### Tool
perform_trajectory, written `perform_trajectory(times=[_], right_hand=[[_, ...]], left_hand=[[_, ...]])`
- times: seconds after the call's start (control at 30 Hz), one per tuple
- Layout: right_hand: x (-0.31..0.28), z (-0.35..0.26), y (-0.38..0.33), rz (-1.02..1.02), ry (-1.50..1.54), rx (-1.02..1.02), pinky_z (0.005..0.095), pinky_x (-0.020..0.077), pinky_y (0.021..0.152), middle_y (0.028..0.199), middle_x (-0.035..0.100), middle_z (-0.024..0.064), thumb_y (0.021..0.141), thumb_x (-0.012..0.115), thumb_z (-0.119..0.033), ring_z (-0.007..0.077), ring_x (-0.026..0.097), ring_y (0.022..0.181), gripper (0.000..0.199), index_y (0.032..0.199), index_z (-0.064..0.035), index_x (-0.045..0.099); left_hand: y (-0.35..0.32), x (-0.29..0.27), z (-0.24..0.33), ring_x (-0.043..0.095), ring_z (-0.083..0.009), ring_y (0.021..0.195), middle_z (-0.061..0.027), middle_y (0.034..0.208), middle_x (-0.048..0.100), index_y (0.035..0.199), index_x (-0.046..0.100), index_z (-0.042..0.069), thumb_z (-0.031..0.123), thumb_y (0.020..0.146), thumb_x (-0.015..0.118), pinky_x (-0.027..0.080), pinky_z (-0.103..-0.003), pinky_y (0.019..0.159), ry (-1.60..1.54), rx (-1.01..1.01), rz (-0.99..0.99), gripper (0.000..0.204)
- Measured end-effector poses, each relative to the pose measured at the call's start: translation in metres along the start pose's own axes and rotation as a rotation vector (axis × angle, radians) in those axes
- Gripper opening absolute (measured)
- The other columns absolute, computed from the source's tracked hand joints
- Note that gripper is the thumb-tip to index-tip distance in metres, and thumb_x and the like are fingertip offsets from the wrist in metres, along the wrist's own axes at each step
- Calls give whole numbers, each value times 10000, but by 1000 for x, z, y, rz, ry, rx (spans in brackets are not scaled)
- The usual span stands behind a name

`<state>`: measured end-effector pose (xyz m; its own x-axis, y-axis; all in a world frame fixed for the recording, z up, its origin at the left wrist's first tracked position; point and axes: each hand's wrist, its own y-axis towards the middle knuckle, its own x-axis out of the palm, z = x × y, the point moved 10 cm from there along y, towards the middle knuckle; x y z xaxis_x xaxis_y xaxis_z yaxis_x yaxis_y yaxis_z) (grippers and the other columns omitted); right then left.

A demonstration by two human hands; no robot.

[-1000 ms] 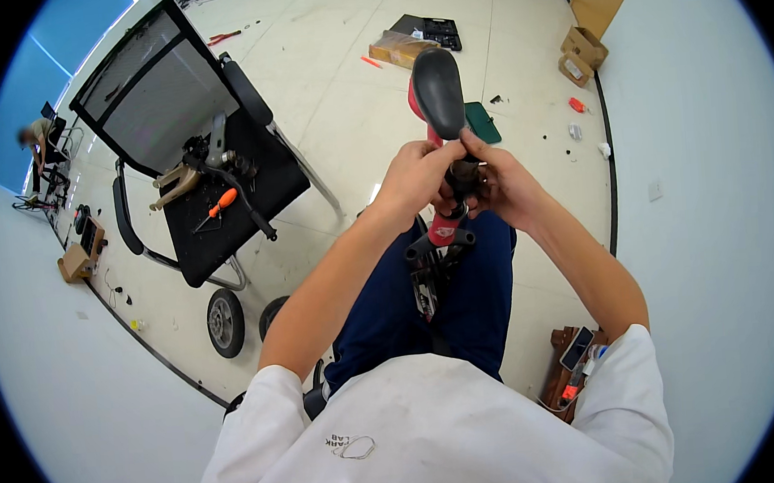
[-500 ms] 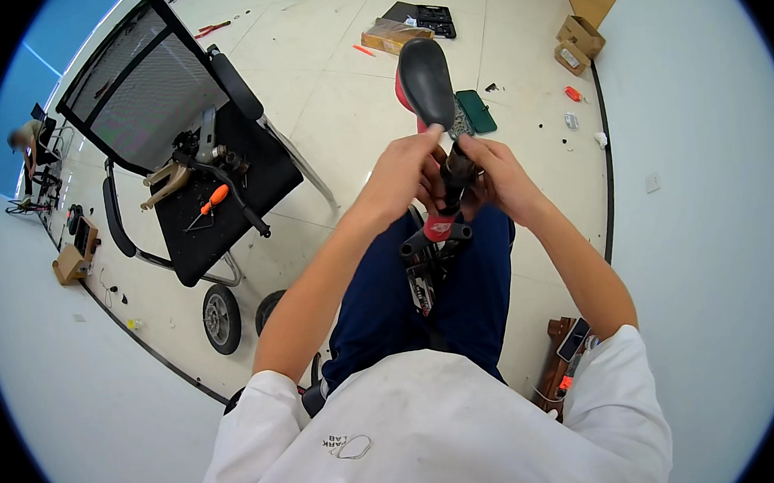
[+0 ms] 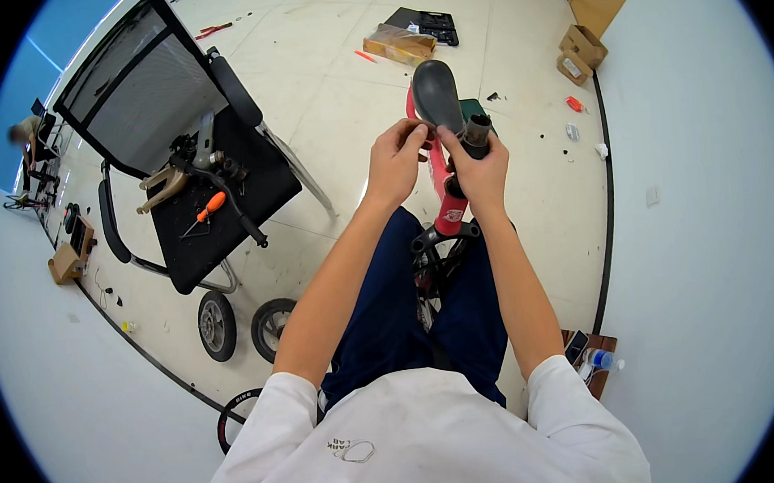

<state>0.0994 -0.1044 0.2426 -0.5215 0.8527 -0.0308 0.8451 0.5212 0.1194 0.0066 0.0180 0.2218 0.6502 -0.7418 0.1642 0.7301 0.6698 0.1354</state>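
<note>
Between my thighs stands a small bicycle's red frame (image 3: 451, 215), with a black saddle (image 3: 436, 93) beyond my hands. A black forked part (image 3: 467, 231) juts out below the red tube. My right hand (image 3: 483, 170) is wrapped round a dark hollow tube (image 3: 478, 129), whose open end points up. Its thumb reaches toward the left hand. Close beside it, my left hand (image 3: 394, 166) is closed in a pinch near the saddle's side. Whatever lies between those fingertips is too small to make out.
On the left, a black mesh chair (image 3: 222, 190) holds metal bicycle parts and an orange screwdriver (image 3: 211, 206). Two wheels (image 3: 218, 325) are beside it. A cardboard box (image 3: 398, 45) and an opened tool case (image 3: 430, 23) lie ahead. A wooden stand (image 3: 605, 345) is at the right.
My left hand has come off the tube and shifted slightly left. My right hand has turned round the tube, whose open end now shows. The saddle appears lower in view.
</note>
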Motion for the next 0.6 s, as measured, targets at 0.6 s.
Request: perform_trajectory(times=[0.6], right_hand=[[20, 20, 17, -327, 284, 81, 269, 496, 539, 674, 616, 58, 815, 731, -101, 123, 591, 557, 170, 899, 17, 642]], left_hand=[[-85, 2, -107, 644, -201, 915, -141, 975, 665, 1087, 608, -34, 353, 829, 734, 504, -323, 808, 289, -322, -242, 482]])
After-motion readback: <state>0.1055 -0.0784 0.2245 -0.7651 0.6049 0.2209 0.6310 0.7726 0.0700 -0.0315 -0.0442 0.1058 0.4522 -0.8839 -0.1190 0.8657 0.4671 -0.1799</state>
